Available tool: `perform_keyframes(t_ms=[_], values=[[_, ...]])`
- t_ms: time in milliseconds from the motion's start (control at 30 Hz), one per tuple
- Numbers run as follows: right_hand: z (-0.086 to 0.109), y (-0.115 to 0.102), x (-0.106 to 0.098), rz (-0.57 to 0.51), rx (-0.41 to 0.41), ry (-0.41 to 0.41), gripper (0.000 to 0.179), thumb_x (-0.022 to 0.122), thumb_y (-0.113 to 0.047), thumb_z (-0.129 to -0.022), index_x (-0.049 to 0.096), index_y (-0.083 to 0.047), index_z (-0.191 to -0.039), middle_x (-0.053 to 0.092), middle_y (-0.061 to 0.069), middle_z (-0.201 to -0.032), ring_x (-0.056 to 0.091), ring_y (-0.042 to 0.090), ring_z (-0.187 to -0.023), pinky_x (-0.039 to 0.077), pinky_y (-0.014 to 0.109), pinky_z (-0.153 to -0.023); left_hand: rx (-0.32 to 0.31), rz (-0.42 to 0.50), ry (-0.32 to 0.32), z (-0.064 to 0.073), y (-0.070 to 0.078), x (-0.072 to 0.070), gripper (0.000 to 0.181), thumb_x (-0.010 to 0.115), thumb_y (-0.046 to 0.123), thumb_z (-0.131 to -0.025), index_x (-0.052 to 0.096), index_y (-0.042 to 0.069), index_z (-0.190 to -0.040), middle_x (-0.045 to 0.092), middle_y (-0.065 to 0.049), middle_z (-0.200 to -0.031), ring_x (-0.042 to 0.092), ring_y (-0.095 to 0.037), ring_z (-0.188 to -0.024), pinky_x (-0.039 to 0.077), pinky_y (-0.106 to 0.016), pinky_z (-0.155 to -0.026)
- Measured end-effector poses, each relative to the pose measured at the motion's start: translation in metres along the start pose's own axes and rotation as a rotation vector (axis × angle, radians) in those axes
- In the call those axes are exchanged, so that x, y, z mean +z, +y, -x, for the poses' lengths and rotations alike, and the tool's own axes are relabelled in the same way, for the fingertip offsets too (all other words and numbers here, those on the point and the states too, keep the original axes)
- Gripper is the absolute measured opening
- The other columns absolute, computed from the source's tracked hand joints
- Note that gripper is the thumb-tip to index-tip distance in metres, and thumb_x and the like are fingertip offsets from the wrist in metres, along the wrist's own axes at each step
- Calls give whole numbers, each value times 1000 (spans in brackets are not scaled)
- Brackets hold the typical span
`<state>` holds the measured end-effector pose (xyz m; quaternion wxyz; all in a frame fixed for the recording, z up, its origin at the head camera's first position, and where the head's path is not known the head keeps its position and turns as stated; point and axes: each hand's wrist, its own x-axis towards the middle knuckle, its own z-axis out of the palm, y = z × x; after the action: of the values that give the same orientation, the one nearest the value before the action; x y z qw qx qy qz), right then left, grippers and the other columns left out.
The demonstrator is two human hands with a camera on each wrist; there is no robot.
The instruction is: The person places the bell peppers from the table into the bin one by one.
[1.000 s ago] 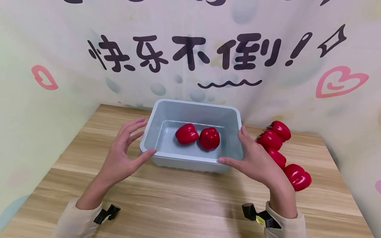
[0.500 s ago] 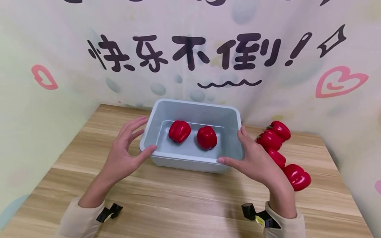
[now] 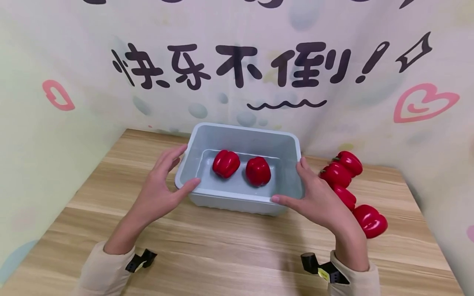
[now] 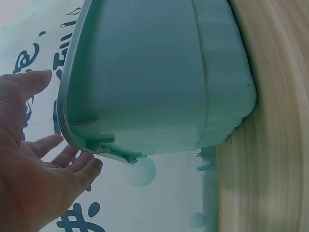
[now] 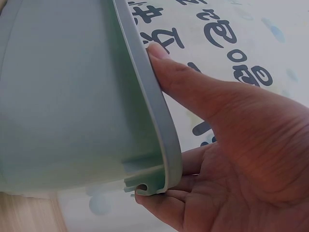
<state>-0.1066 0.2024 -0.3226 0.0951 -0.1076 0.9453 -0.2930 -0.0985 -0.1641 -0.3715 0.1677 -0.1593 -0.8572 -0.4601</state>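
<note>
A light grey-blue plastic bin [image 3: 237, 205] stands on the wooden table in the head view. Two red bell peppers lie apart on its floor, one pepper [image 3: 226, 164] left of middle, the other pepper [image 3: 258, 171] to its right. My right hand [image 3: 320, 201] grips the bin's near right corner, thumb on the front rim and fingers around the side; the right wrist view shows the fingers under the rim [image 5: 145, 82]. My left hand [image 3: 159, 193] is spread at the left corner. In the left wrist view its thumb [image 4: 36, 83] stands off the rim, fingertips close to the corner.
Several red bell peppers [image 3: 335, 174] lie in a row on the table [image 3: 237, 255] to the right of the bin, partly behind my right hand and forearm. A printed cloth backdrop [image 3: 237, 74] hangs right behind the table. Each wrist wears a small black camera [image 3: 326, 271].
Both peppers in the bin have shifted left, the left one turning and the gap between them widening. My left hand has moved right, closer to the bin. My right hand keeps its grip.
</note>
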Motion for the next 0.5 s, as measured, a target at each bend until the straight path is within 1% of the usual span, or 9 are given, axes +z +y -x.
perform_keyframes(t_ms=[67, 167, 333, 500], values=[[0, 1, 0, -4, -1, -1, 125, 80, -66, -84, 8, -11, -171, 17, 17, -178, 47, 51, -147, 58, 64, -100, -7, -10, 0, -1, -2, 1, 79, 85, 14, -89, 47, 7, -157, 52, -13, -153, 53, -29, -141, 44, -49, -121], [1, 1, 0, -4, -5, -1, 126, 80, -66, -84, 8, -10, -171, 17, 18, -178, 48, 52, -147, 58, 63, -101, -19, -18, -1, -3, -4, 1, 78, 84, 15, -89, 47, 8, -157, 51, -13, -155, 51, -30, -142, 44, -55, -121], [1, 1, -1, -2, -6, 3, 126, 79, -67, -84, 7, -10, -171, 19, 18, -177, 48, 52, -146, 58, 64, -100, -39, -29, -25, -3, -8, 1, 77, 83, 18, -91, 47, 8, -157, 51, -13, -156, 51, -33, -142, 44, -62, -120], [0, 1, 0, -5, -10, 4, 125, 80, -66, -84, 7, -12, -171, 17, 16, -178, 47, 52, -148, 58, 64, -100, -46, -51, -45, 1, -11, 2, 76, 82, 20, -92, 46, 7, -157, 52, -13, -154, 53, -33, -139, 46, -64, -116]])
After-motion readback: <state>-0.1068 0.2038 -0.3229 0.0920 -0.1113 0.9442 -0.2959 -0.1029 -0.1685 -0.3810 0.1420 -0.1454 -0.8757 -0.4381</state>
